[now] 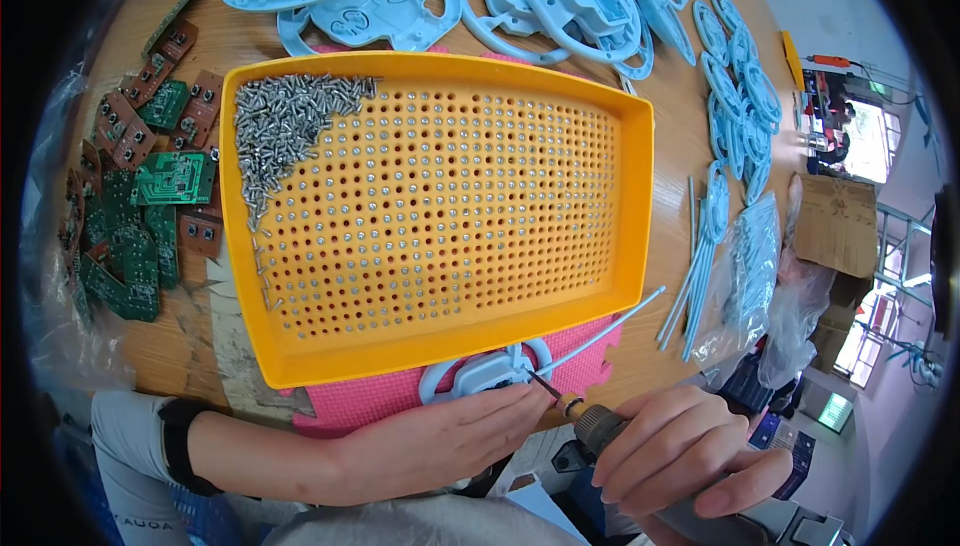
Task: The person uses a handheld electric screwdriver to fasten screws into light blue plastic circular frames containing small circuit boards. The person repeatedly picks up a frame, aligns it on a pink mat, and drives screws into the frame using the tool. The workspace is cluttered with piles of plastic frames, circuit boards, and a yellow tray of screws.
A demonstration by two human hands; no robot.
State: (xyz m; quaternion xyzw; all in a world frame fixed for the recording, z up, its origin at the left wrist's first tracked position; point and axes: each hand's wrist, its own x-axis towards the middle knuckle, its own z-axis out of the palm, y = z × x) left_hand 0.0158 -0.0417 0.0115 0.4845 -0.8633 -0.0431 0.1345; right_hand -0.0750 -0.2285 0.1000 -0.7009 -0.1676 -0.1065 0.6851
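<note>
A light-blue plastic housing (478, 376) with a rounded frame and a long thin stem lies on a pink foam mat (590, 364), just below the yellow tray. Across its near side lies my left hand (440, 438), fingers together and holding it, with the fingertips partly hidden. In my right hand (678, 451) is an electric screwdriver (598, 428), gripped round its body. The thin bit reaches the housing's right part beside my left fingertips; whether a screw sits under it I cannot make out.
A yellow tray (440, 360) has a perforated bed with many holes holding screws, and loose screws (285, 126) heap in its far left corner. Circuit boards (172, 181) pile at left. More blue housings (385, 14) lie behind; blue stemmed parts (738, 96) and a plastic bag (752, 261) are at right.
</note>
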